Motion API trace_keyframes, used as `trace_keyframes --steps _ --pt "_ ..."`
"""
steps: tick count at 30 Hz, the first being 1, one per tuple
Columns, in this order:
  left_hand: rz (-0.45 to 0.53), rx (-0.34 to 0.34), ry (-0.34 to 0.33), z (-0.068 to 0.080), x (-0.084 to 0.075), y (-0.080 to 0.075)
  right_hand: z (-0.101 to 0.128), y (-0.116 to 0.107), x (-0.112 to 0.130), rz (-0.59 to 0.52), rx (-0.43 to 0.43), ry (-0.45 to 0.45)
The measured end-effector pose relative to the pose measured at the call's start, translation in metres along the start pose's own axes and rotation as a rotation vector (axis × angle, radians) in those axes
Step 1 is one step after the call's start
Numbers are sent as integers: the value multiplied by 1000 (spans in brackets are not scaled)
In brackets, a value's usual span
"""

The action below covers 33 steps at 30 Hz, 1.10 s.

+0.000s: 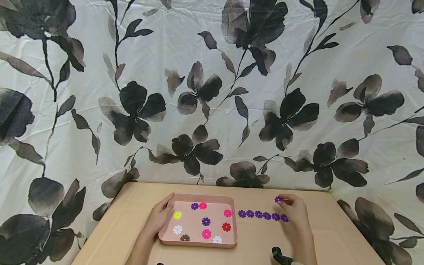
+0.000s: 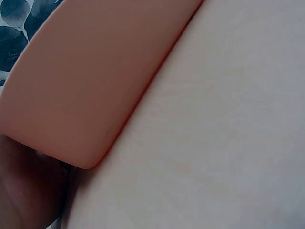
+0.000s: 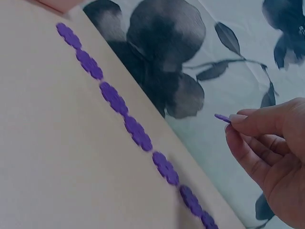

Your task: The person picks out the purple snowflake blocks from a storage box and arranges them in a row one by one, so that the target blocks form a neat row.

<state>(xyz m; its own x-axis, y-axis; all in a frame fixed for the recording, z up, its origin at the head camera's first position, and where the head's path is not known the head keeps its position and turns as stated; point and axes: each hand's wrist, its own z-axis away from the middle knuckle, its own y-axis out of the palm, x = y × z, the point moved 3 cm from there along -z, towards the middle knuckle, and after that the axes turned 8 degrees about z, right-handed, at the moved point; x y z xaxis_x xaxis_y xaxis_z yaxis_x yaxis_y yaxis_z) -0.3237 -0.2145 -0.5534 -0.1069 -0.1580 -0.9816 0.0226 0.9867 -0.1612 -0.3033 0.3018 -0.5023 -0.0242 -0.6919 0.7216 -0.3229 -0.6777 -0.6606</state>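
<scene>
Right hand (image 1: 296, 211): fingertip grip pinching one purple disc (image 1: 278, 199), raised near the tabletop's (image 1: 132, 206) far edge. Row of six purple discs (image 1: 263, 215) laid. Left hand (image 1: 161, 215): steadies the pink tray (image 1: 232, 221), fingers seemingly loose. Two purple discs, several other colours, remain inside.

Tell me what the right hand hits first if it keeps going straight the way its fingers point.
The right hand, pinching a purple disc, points left and slightly away. Likely the pink tray wall comes first, though depth is unclear; the purple row lies nearer the person.
</scene>
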Motion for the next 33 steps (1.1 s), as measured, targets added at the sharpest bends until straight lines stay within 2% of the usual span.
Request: trace_keyframes --steps 8,15,28,33 --pt "-9 -3 3 0 1 1 5 -17 -19 25 10 81" --pt "-25 -8 12 0 0 1 7 -30 -39 149 31 121" --pt "-27 0 8 0 1 1 13 -43 -62 156 13 181" --pt "-23 4 10 -1 2 1 12 -44 -70 131 51 234"
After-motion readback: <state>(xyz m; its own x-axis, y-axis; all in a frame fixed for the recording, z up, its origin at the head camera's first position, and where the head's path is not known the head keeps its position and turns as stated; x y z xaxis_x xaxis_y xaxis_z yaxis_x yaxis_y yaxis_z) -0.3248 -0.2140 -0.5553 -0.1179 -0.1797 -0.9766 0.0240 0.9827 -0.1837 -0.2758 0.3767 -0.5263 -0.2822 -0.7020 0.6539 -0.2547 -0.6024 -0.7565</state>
